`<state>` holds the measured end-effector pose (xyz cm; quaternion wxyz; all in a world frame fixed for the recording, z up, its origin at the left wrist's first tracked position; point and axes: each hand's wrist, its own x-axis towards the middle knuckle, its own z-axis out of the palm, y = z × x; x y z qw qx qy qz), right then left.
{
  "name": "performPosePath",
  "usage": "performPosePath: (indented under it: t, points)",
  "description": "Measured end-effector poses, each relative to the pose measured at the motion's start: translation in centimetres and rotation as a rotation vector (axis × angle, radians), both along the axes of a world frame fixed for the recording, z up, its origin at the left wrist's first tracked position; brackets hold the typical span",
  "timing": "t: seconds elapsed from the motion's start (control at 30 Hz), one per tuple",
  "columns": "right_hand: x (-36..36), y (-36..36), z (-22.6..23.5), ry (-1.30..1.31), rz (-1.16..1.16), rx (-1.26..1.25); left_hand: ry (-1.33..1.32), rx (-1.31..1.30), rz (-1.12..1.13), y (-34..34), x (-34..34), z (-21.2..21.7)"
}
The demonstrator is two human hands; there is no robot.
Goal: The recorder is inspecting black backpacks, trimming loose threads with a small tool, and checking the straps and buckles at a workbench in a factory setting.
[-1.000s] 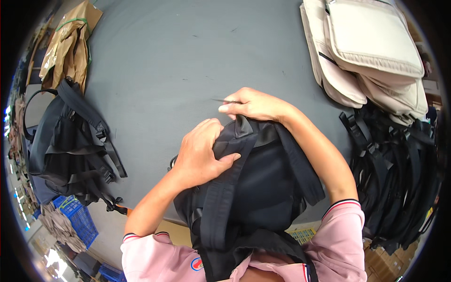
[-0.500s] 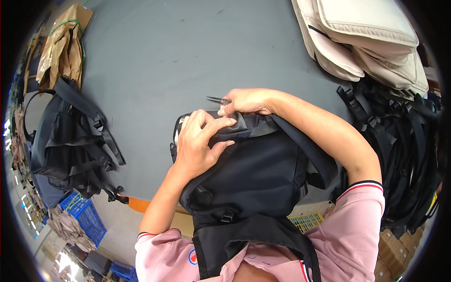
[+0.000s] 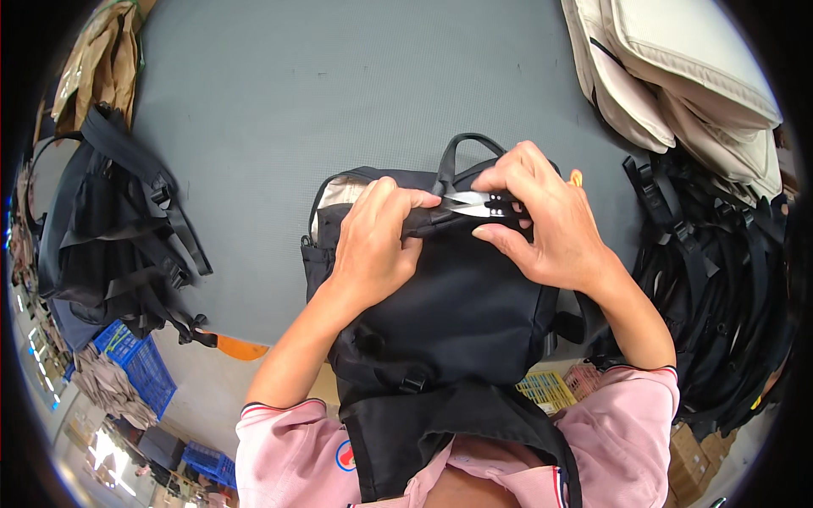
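A black backpack (image 3: 449, 313) lies at the table's near edge, right in front of me. With my left hand (image 3: 374, 241) I pinch the fabric edge along its top opening, where a pale lining shows at the left. My right hand (image 3: 550, 220) holds a pair of thread snips (image 3: 468, 204). Their silver blades lie slightly apart at the bag's top edge, pointing toward my left fingertips. Behind the blades the bag's carry handle (image 3: 457, 151) stands up as a loop. Whether a thread is between the blades is too small to tell.
The grey table (image 3: 339, 76) stretches out ahead. At its left edge are more black bags (image 3: 102, 229) and brown paper (image 3: 102, 76). Cream-coloured bags (image 3: 694, 59) are piled at the far right, above black bags with straps (image 3: 711, 279). A blue crate (image 3: 140, 368) stands low at the left.
My right hand has come from behind the bag's top edge to its near side, turning the snips leftward. The carry handle now stands up in view. My left hand still grips the edge.
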<state>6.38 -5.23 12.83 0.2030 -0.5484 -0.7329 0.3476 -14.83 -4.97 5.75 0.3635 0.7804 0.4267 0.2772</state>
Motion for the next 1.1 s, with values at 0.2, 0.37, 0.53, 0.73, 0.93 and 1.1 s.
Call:
performPosePath:
  t: [0.2,0.37,0.53,0.73,0.93,1.1]
  points:
    - [0.0,-1.1,-0.4,-0.103,0.094,-0.013,0.02,0.032,0.014,0.0,0.5,-0.1]
    - [-0.5,-1.5,-1.3,-0.121,0.091,0.059,0.017,0.051,0.03,-0.1,0.7,-0.4]
    - [-0.4,-1.6,-1.7,-0.096,0.074,0.048,0.002,0.069,0.034,-0.2,0.7,-0.7]
    - [-0.6,-1.7,-1.6,-0.002,0.014,-0.043,0.006,0.112,0.046,-0.4,0.7,-0.9]
    - [-0.9,-1.8,-0.8,-0.132,0.007,-0.11,-0.022,0.134,0.052,-0.5,0.8,-1.1]
    - [-0.8,-1.9,-1.3,0.023,-0.047,-0.135,-0.006,0.17,0.053,-0.6,0.9,-1.0]
